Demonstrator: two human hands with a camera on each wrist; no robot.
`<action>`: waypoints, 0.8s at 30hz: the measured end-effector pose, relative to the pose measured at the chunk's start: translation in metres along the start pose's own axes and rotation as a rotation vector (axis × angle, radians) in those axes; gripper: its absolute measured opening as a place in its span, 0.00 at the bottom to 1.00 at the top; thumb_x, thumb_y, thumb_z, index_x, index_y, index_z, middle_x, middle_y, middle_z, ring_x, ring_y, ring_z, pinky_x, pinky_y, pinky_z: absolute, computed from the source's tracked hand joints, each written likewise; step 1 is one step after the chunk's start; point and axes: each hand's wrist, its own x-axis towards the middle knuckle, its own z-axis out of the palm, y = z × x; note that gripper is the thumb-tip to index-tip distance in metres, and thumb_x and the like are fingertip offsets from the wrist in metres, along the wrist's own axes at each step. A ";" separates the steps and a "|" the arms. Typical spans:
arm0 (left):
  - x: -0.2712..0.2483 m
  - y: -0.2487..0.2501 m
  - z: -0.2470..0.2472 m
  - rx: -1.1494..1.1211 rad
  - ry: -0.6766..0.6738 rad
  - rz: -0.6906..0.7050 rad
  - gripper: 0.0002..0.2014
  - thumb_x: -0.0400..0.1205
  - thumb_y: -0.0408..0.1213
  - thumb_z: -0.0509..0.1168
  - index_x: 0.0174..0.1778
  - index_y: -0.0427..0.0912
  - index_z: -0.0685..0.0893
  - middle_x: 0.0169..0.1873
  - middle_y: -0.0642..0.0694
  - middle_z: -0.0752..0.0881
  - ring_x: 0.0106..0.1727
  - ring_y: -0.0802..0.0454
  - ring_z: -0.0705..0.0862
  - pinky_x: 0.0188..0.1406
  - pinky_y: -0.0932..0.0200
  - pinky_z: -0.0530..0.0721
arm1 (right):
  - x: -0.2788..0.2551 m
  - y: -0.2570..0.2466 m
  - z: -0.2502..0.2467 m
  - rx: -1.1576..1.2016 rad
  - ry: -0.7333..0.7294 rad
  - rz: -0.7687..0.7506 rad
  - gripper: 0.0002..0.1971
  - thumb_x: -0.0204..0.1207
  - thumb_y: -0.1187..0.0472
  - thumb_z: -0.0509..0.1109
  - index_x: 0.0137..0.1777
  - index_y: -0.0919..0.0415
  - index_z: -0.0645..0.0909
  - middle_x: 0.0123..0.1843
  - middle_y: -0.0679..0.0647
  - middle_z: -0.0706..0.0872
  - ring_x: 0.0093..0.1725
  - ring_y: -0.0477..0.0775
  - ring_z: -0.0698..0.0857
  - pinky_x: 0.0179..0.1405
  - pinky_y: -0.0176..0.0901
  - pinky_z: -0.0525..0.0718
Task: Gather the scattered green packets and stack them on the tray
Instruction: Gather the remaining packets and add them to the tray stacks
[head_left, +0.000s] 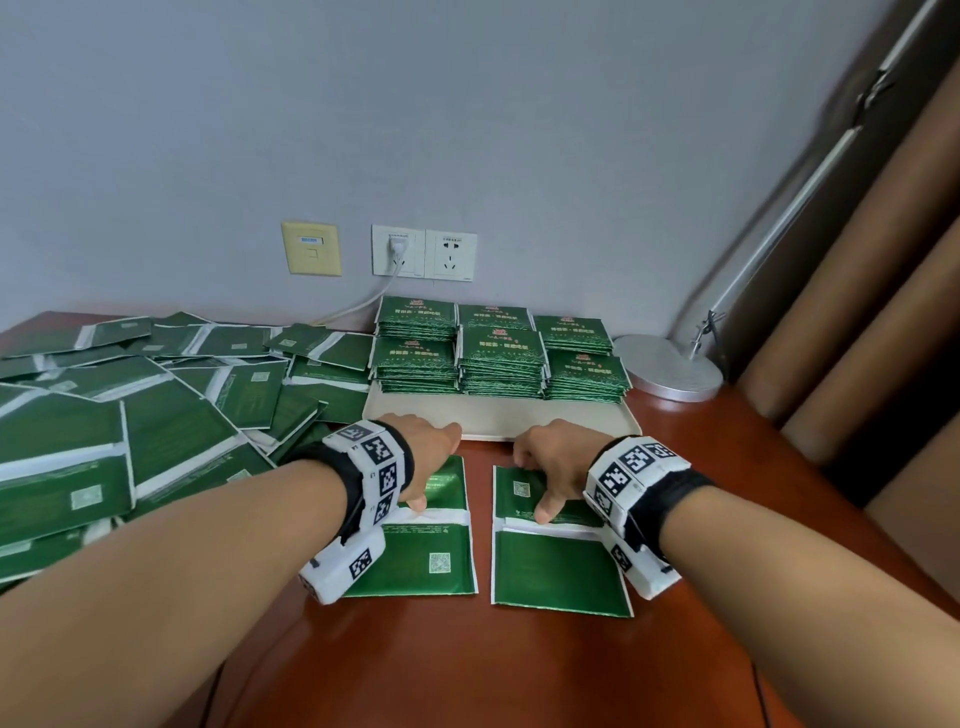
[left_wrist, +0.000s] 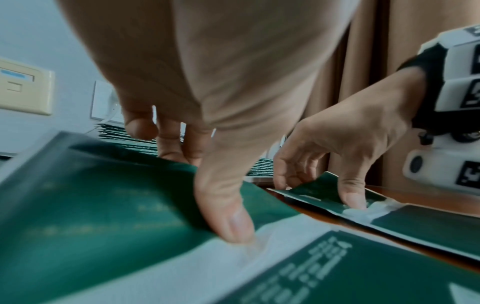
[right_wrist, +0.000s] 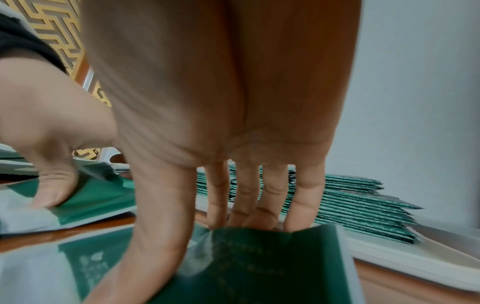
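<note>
1. While both hands work the near packets, I see the cream tray (head_left: 498, 415) at 12 o'clock carrying six neat stacks of green packets (head_left: 498, 358), two rows of three, pushed toward its far side; its near strip is bare.
2. My left hand (head_left: 426, 447) grips the far half of the left packet (head_left: 421, 551) at 11 o'clock: thumb pressed on the white middle band, fingers curled over the far edge, which lifts off the table.
3. My right hand (head_left: 556, 462) does the same on the right packet (head_left: 556, 561) at 1 o'clock, thumb at the white band, four fingers hooked behind the raised far flap.
4. Both packets are dark green with a white strip across the middle, pale print and a small square code, lying side by side but apart, just short of the tray's near rim.
5. Off at 9 to 10 o'clock sprawls the loose heap of packets (head_left: 130, 415), overlapping at all angles, backs up.
6. Beyond, on the grey wall: a yellow wall plate (head_left: 311, 248) and white sockets (head_left: 423, 253) with a plugged-in cable (head_left: 358, 306) trailing behind the heap.
7. At 2 o'clock a round metal lamp base (head_left: 670, 366) sits just beside the tray's right corner, brown curtains (head_left: 857, 312) behind it.
</note>
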 end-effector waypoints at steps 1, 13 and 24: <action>0.000 0.001 -0.002 0.022 -0.005 -0.010 0.35 0.75 0.45 0.79 0.72 0.45 0.67 0.50 0.45 0.82 0.55 0.44 0.81 0.59 0.45 0.82 | 0.001 -0.001 -0.002 -0.014 -0.012 0.004 0.36 0.63 0.52 0.87 0.69 0.57 0.76 0.62 0.57 0.84 0.60 0.60 0.83 0.61 0.52 0.82; -0.004 -0.003 0.002 -0.042 0.040 -0.113 0.28 0.71 0.53 0.80 0.60 0.45 0.78 0.51 0.45 0.83 0.51 0.44 0.85 0.56 0.46 0.86 | -0.001 -0.003 -0.004 0.003 0.007 0.009 0.29 0.60 0.50 0.88 0.58 0.61 0.84 0.49 0.55 0.90 0.51 0.58 0.88 0.58 0.53 0.87; -0.037 0.007 -0.004 -0.057 0.370 -0.123 0.16 0.80 0.38 0.75 0.37 0.51 0.72 0.41 0.51 0.82 0.44 0.48 0.84 0.48 0.49 0.88 | -0.037 -0.005 0.005 -0.112 0.388 -0.066 0.10 0.76 0.55 0.75 0.45 0.53 0.75 0.51 0.55 0.84 0.49 0.62 0.83 0.41 0.46 0.75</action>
